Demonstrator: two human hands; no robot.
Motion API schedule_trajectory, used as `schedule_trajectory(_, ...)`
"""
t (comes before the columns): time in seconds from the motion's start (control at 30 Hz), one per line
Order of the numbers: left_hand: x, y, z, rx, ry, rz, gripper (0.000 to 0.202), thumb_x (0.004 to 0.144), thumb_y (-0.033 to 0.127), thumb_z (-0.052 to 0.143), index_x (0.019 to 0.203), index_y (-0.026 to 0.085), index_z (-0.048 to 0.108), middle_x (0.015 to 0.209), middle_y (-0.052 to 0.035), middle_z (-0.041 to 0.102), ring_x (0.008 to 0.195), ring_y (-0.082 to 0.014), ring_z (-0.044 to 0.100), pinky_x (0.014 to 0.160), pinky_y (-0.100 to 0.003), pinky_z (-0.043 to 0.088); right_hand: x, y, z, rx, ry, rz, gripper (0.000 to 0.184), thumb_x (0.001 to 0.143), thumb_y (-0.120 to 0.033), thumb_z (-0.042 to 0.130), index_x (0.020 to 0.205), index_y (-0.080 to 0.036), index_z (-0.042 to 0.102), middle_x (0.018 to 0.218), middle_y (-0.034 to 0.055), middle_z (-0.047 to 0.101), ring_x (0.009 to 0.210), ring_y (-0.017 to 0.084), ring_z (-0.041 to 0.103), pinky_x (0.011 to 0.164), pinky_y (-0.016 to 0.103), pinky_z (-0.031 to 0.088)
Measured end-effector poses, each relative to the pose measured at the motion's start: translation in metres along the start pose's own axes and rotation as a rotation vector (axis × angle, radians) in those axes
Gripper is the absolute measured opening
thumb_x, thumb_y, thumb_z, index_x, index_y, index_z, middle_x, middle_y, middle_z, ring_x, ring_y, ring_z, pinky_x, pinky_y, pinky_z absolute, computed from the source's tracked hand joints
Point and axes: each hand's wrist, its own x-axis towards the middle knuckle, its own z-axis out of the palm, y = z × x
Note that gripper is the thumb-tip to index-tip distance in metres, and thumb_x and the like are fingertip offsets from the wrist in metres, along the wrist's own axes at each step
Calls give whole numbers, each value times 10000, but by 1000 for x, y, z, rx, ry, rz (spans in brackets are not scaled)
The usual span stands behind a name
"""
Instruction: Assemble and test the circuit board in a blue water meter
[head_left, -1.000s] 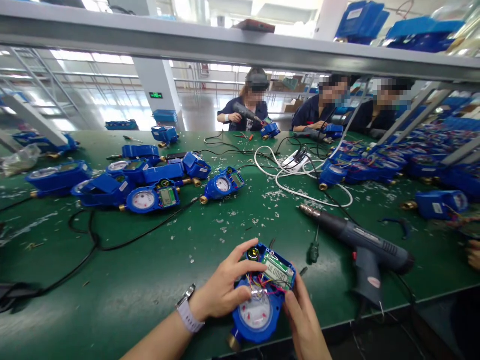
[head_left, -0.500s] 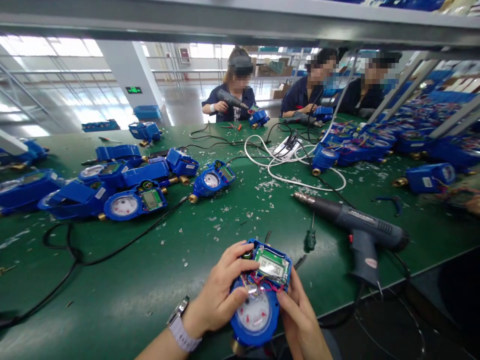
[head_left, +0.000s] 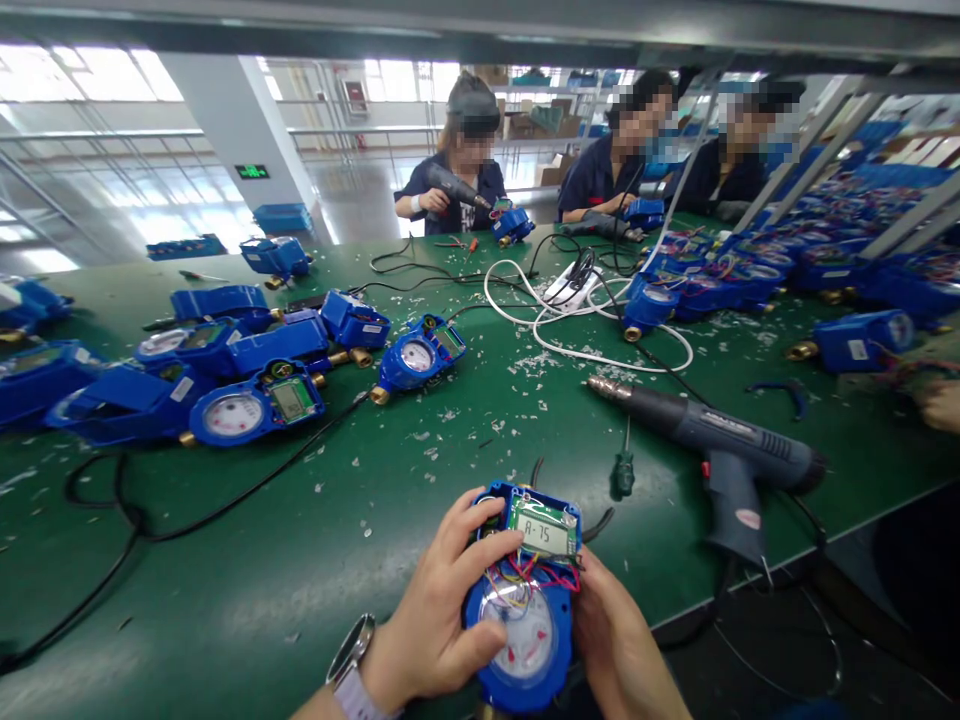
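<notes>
I hold an open blue water meter [head_left: 525,620] over the near edge of the green table [head_left: 315,560]. Its lid is off, showing a white dial, loose coloured wires and a green circuit board with a lit display [head_left: 541,532]. My left hand [head_left: 439,625] wraps the meter's left side, with its fingers reaching onto the top near the board. On the meter's right side, my right hand [head_left: 622,650] grips the housing just below the board.
A dark heat gun [head_left: 712,440] and a small screwdriver [head_left: 622,470] lie to the right. Several blue meters [head_left: 255,405] cluster at the left, with black cables and white debris around them. Three people work across the table, and more meters [head_left: 757,280] fill the right side.
The view has dropped and drawn closer. The meter now sits more upright in my hands, and its display reading has changed.
</notes>
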Motion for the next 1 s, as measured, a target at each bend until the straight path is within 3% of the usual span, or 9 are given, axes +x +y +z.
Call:
schedule_trajectory(0.23, 1, 0, -1, -13, 24, -2, 582, 895, 649, 369, 1395, 352, 389, 1498, -88, 329, 1419, -416, 214, 1112, -620, 255, -1, -2, 2, 59, 38, 5, 492, 728, -473, 783, 1151, -241, 681, 1215, 42, 653, 1224, 297, 514, 1014, 405, 414)
schedule_trajectory(0.4, -2, -2, 2, -20, 35, 6, 589, 899, 643, 365, 1408, 347, 386, 1513, -86, 312, 1424, -424, 205, 1112, -625, 253, -7, 2, 9, 67, 6, 14, 533, 781, -523, 735, 1226, -249, 631, 1229, 59, 644, 1170, 289, 559, 1039, 433, 392)
schedule_trajectory(0.57, -9, -6, 9, 117, 108, 104, 553, 936, 558, 349, 1443, 336, 356, 1606, -36, 147, 1469, -400, 76, 1162, -631, 65, -11, 12, 14, 118, -30, -13, 609, 741, -520, 779, 1253, -244, 599, 1196, 82, 658, 1136, 304, 583, 1019, 456, 418)
schedule_trajectory(0.7, -11, -6, 9, 210, 27, 271, 587, 938, 379, 415, 1495, 292, 253, 1573, -50, 297, 1481, -324, 132, 1196, -555, -4, -9, 13, 13, 98, -16, -28, 556, 718, -451, 814, 1193, -231, 626, 1209, 78, 652, 1189, 306, 549, 1044, 452, 401)
schedule_trajectory(0.87, -6, 5, 1, 252, -38, 263, 703, 874, 202, 454, 1520, 226, 176, 1540, -87, 362, 1486, -301, 124, 1208, -541, 14, -7, 16, 12, 91, -4, -60, 532, 720, -435, 814, 1176, -229, 631, 1180, 81, 664, 1183, 307, 553, 1043, 459, 401)
schedule_trajectory(1.0, -2, 10, 0, 215, -61, 248, 705, 858, 126, 420, 1512, 259, 192, 1388, -66, 563, 1444, -279, 283, 1214, -538, 49, -5, 20, 10, 90, 0, -63, 538, 718, -443, 815, 1182, -244, 628, 1148, 72, 676, 1169, 309, 560, 1031, 458, 409)
